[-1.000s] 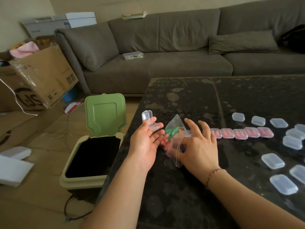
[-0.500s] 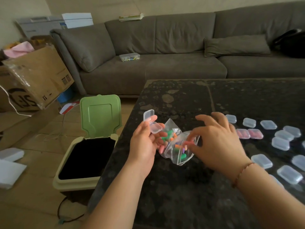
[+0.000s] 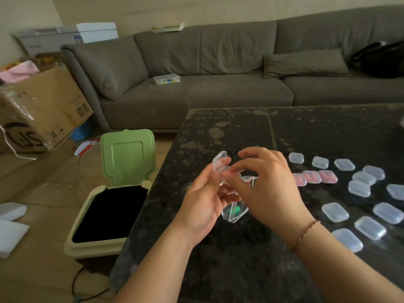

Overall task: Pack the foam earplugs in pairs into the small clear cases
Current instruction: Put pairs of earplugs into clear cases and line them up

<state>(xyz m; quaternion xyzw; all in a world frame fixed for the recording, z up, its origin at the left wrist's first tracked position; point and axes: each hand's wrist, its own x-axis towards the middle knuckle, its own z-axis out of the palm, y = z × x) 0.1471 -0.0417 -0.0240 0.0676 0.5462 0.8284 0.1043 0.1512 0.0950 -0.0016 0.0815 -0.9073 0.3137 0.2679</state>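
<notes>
My left hand holds a small clear case with its lid flipped up, above the dark stone table. The thumb and fingertips of my right hand are pinched together at the case's open tray, on a pale pink earplug that is mostly hidden. Below both hands lies a clear bag of coloured earplugs, partly covered. A row of shut cases with pink earplugs lies to the right. Several empty clear cases are spread further right.
An open bin with a green lid stands on the floor against the table's left edge. A grey sofa runs behind the table, with a clear box on its seat. A cardboard box sits far left.
My right hand has left the bag and risen to the open case in my left hand, its fingers now pinched. The bag has sunk below both hands.
</notes>
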